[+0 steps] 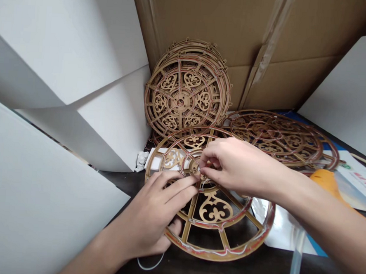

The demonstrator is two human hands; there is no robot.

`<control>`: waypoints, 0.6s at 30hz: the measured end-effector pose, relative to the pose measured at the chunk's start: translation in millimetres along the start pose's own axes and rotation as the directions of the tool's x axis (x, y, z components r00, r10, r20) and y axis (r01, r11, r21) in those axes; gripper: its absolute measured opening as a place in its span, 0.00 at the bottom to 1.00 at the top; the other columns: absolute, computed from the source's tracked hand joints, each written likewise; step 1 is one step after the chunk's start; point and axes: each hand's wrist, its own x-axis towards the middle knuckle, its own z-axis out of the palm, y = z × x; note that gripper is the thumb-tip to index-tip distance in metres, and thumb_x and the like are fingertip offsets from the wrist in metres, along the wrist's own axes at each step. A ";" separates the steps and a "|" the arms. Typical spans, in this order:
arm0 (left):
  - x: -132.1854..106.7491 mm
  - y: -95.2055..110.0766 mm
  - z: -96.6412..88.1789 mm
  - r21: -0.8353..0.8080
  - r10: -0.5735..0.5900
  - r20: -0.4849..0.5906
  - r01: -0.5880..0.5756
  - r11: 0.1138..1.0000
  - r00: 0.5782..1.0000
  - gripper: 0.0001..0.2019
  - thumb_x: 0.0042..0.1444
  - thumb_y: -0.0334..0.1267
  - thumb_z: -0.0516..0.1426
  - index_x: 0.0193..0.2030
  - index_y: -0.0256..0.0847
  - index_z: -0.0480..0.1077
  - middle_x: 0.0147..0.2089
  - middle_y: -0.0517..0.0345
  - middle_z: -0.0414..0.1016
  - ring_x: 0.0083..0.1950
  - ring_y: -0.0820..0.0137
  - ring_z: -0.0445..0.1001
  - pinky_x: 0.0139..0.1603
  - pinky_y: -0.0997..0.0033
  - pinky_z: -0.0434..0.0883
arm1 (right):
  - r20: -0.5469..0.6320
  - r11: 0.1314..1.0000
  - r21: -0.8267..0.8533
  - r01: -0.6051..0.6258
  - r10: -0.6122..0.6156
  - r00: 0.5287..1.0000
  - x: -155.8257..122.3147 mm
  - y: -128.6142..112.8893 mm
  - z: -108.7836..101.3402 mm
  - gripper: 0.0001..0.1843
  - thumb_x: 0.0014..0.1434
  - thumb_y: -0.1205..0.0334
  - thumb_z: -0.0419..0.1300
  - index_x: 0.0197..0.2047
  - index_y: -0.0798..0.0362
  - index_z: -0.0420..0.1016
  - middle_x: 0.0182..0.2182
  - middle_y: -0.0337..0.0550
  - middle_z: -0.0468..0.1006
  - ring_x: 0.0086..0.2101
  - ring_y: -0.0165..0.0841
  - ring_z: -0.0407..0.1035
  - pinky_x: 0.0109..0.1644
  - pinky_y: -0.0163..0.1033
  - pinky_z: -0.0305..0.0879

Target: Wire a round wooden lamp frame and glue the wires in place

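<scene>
Leaning on brown cardboard (269, 47), a stack of round fretted wooden wheels (186, 89) stands at left. The left hand (147, 209) clenches a fretwork wooden wheel (216, 254), thumb (175, 226) beneath, fingers (180, 186) on top. The right hand (230, 167) pinches its small wooden hub (195, 167) with the fingertips (203, 165). Another flat wooden wheel (272, 138) lies further right.

Cardboard sheet (239, 33) behind; white bds (52, 50) both sides; dark tabletop (255, 269).

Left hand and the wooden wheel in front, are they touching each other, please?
Touching. The head view shows the left hand on the wooden wheel, with its fingers lying across the wheel near the centre.
</scene>
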 end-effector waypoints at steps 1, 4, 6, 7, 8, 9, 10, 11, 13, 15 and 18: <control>0.1 -0.3 0.0 0.002 0.003 -0.001 -0.003 1.000 1.000 0.34 0.46 0.22 0.53 0.64 0.36 0.61 0.69 0.53 0.64 0.63 0.55 0.58 0.65 0.48 0.63 | -0.001 1.000 0.001 -0.006 0.006 1.000 0.4 -0.3 0.4 0.08 0.55 0.65 0.60 0.28 0.48 0.79 0.25 0.38 0.76 0.28 0.32 0.66 0.33 0.37 0.55; 0.7 -1.0 0.1 0.008 0.015 -0.003 -0.015 1.000 1.000 0.34 0.45 0.22 0.54 0.63 0.35 0.61 0.68 0.51 0.65 0.63 0.55 0.59 0.64 0.47 0.64 | -0.003 0.999 0.009 -0.049 0.049 0.999 1.2 -1.5 1.3 0.07 0.54 0.65 0.60 0.28 0.48 0.79 0.24 0.37 0.75 0.26 0.31 0.65 0.32 0.37 0.55; 1.0 -1.3 0.0 0.012 0.021 -0.002 -0.021 1.000 1.000 0.34 0.45 0.22 0.54 0.63 0.35 0.62 0.67 0.51 0.66 0.62 0.54 0.59 0.64 0.47 0.64 | 0.002 0.996 0.014 -0.084 0.084 0.996 1.6 -1.9 1.8 0.07 0.54 0.65 0.60 0.27 0.48 0.79 0.23 0.36 0.75 0.25 0.31 0.64 0.31 0.38 0.55; 1.1 -1.5 -0.2 0.015 0.022 0.002 -0.022 1.000 1.000 0.34 0.44 0.22 0.54 0.63 0.35 0.62 0.66 0.51 0.67 0.62 0.54 0.60 0.64 0.47 0.64 | 0.003 0.995 0.018 -0.096 0.096 0.995 1.7 -1.9 2.2 0.07 0.53 0.65 0.60 0.28 0.48 0.79 0.23 0.36 0.75 0.25 0.31 0.64 0.31 0.38 0.55; 1.2 -1.6 -0.3 0.018 0.022 0.006 -0.022 1.000 1.000 0.34 0.44 0.22 0.54 0.63 0.35 0.62 0.66 0.51 0.67 0.62 0.54 0.60 0.64 0.46 0.65 | 0.000 0.995 0.023 -0.101 0.101 0.995 1.7 -1.7 2.5 0.07 0.53 0.65 0.60 0.28 0.48 0.79 0.24 0.36 0.75 0.25 0.31 0.65 0.32 0.38 0.56; 1.3 -1.7 -0.5 0.022 0.023 0.010 -0.023 0.999 1.000 0.35 0.43 0.23 0.54 0.63 0.35 0.62 0.67 0.51 0.66 0.62 0.54 0.60 0.64 0.46 0.64 | -0.009 0.995 0.026 -0.096 0.097 0.995 1.7 -1.4 3.0 0.06 0.53 0.66 0.60 0.28 0.48 0.79 0.24 0.36 0.75 0.26 0.32 0.65 0.32 0.38 0.57; 1.5 -1.8 -0.7 0.028 0.023 0.012 -0.023 0.999 1.000 0.36 0.43 0.23 0.55 0.63 0.35 0.61 0.67 0.51 0.66 0.62 0.53 0.60 0.64 0.46 0.65 | -0.022 0.996 0.025 -0.083 0.083 0.996 1.6 -0.8 3.5 0.06 0.53 0.66 0.61 0.28 0.48 0.78 0.25 0.37 0.75 0.27 0.32 0.66 0.34 0.39 0.58; 1.7 -1.9 -0.9 0.032 0.025 0.011 -0.025 0.999 1.000 0.36 0.43 0.23 0.55 0.63 0.35 0.61 0.67 0.50 0.66 0.62 0.53 0.60 0.64 0.46 0.65 | -0.040 0.998 0.021 -0.061 0.061 0.997 1.4 -0.2 4.0 0.05 0.53 0.67 0.61 0.28 0.48 0.78 0.26 0.38 0.75 0.29 0.33 0.66 0.35 0.39 0.59; 2.3 -2.1 -1.3 0.039 0.032 0.004 -0.032 0.999 0.999 0.36 0.42 0.23 0.55 0.63 0.35 0.61 0.66 0.49 0.67 0.62 0.53 0.61 0.63 0.46 0.65 | -0.090 1.000 -0.010 0.006 -0.007 0.996 0.7 1.6 4.9 0.04 0.53 0.67 0.63 0.30 0.49 0.79 0.31 0.40 0.76 0.34 0.36 0.67 0.40 0.41 0.61; 3.0 -2.1 -1.6 0.038 0.035 0.000 -0.035 0.999 0.999 0.35 0.43 0.23 0.55 0.62 0.35 0.62 0.66 0.49 0.67 0.61 0.54 0.61 0.62 0.47 0.65 | -0.153 0.995 -0.056 0.088 -0.096 0.984 -0.1 4.1 5.3 0.03 0.54 0.66 0.64 0.33 0.50 0.79 0.36 0.44 0.76 0.40 0.40 0.67 0.45 0.44 0.62; 3.7 -1.7 -2.3 0.029 0.030 0.002 -0.030 0.999 1.000 0.34 0.43 0.24 0.54 0.62 0.35 0.62 0.66 0.50 0.67 0.61 0.54 0.61 0.62 0.48 0.66 | -0.199 0.960 -0.109 0.257 -0.274 0.941 -1.6 9.5 4.7 0.03 0.56 0.67 0.65 0.34 0.51 0.80 0.38 0.46 0.75 0.43 0.41 0.65 0.46 0.46 0.63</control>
